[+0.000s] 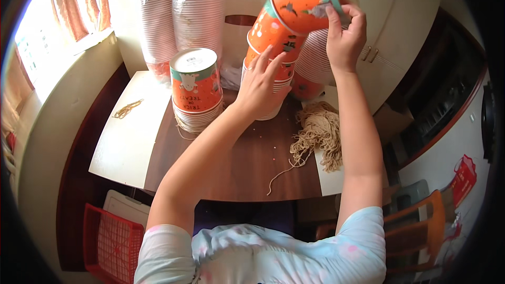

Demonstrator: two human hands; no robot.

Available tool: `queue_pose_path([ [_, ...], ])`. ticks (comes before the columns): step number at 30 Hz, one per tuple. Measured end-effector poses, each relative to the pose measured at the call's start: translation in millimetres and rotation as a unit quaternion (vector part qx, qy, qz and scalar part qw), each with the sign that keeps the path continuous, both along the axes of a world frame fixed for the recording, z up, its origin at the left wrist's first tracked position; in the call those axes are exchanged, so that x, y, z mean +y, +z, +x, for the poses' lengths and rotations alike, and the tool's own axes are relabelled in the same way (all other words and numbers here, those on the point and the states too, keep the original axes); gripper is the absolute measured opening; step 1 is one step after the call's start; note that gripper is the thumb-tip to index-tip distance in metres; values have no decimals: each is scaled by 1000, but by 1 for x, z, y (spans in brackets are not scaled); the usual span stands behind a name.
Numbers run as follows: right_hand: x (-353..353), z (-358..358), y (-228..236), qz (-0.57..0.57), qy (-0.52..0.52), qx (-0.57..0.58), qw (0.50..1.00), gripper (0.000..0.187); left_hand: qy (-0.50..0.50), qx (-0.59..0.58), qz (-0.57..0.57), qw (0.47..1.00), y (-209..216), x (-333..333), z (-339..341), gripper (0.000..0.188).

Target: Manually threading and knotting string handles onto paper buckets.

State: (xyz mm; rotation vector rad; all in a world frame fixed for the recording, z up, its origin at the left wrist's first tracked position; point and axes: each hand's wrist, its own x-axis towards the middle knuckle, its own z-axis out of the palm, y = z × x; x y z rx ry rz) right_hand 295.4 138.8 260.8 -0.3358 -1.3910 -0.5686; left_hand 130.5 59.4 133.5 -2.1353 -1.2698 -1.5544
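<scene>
Starting nearest you: red basket (90,231) low at your left, wooden chair (436,215) low at your right. Next, the table (231,163), with a loose twine heap (322,137) on its right part, one tail trailing toward you, and a small string coil (128,109) on the white left part. Short stack (197,92) stands upside down, twine round its lower part.

Your left hand (259,83) lies on the side of the tall stack (272,36), fingers spread, not closed round it. Your right hand (347,37) is clamped, thumb against fingers, on the base edge of the top bucket (300,2), which tilts over that stack, base up to your right. Can't tell if it's fully seated.

Risks: the stack leans near the top, so a sideways pull could topple it; a hard pinch could dent the base edge; a skewed rim could jam.

Counts: two hands, one basket, one chair, one twine heap, one coil, one short stack, one tall stack; beyond, two plastic-wrapped stacks (199,16) and one half-hidden rear stack (315,58). Buckets per stack: nested too tightly to count.
</scene>
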Motion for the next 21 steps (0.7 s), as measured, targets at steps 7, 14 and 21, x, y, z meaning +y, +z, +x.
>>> queue_pose_path([
  [7, -74, 10, -5, -114, 324, 99, 934, 25, 5, -71, -121, 990, -1, 9, -18, 63],
  [14, -152, -6, -238, -492, 496, 361, 617, 15, -66, 20, -17, 997, -39, -118, -14, 50],
  [21, -156, 46, -256, -587, 113, -177, 782, 31, -37, 98, -125, 987, -53, -168, -66, 20],
])
